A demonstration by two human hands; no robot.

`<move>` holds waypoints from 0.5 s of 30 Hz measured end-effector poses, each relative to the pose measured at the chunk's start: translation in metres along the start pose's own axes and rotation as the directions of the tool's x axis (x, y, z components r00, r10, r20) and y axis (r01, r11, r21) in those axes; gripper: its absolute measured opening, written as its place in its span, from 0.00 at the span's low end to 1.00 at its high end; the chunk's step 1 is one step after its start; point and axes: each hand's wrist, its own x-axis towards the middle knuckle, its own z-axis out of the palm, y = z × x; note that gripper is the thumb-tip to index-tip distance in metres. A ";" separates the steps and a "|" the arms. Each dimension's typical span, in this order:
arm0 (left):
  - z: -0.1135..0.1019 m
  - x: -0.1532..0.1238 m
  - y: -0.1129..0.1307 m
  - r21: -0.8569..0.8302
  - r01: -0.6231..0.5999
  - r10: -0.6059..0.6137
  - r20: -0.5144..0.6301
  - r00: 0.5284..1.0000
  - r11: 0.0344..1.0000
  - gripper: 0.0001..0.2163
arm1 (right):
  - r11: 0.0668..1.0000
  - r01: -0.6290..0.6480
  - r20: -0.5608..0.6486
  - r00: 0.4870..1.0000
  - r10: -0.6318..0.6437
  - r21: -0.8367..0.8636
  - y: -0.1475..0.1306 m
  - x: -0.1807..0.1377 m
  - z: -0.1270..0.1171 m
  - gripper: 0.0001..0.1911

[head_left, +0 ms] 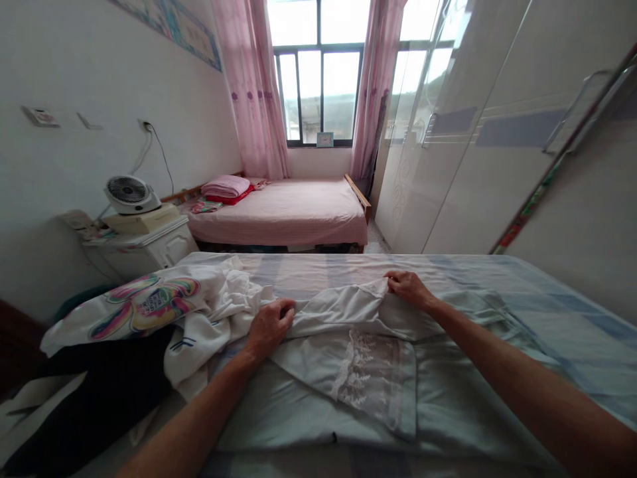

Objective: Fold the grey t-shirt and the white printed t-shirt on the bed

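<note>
1. Head view, hands: the left hand (269, 325) is curled down on the near fold of a pale green, lace-trimmed garment (358, 345), fingers bunching the cloth under the palm. The right hand (409, 287) pinches the lace-edged far corner of the same garment between thumb and fingertips.
2. Head view, where the garment lies: spread flat on the pale blue-and-grey striped bedsheet (497, 285) of the near bed, directly in front of the person. A white lace panel (363, 375) runs down its middle.
3. Head view, key relation: the folded edge runs left to right between the two hands, so the long axis lies across the body. Each hand holds one end; the left hand is the nearer, the right reaches further up the bed.
4. Head view, surroundings: a crumpled white cloth pile (219, 299) touches the garment just left of the left hand. Beyond it lies a white pillow with a multicoloured print (144, 302).
5. Head view, background: a pink-covered bed (288, 209) under the window, a small white fan (129, 192) on a nightstand, and a white wardrobe (497, 133) on the right.
</note>
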 end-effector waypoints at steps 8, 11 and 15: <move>0.002 -0.002 0.004 0.121 -0.058 0.057 0.005 0.998 0.991 0.13 | 0.808 -0.103 -0.043 0.987 0.157 0.580 -0.015 -0.014 0.011 0.16; 0.002 -0.002 0.002 0.106 -0.069 0.069 -0.003 0.998 0.992 0.13 | 0.856 0.068 -0.253 0.965 0.075 0.512 -0.026 -0.020 0.001 0.12; 0.002 -0.002 0.000 0.043 -0.074 0.074 -0.008 0.997 0.996 0.15 | 0.982 0.153 -0.393 0.914 -0.099 0.109 -0.043 -0.044 -0.020 0.15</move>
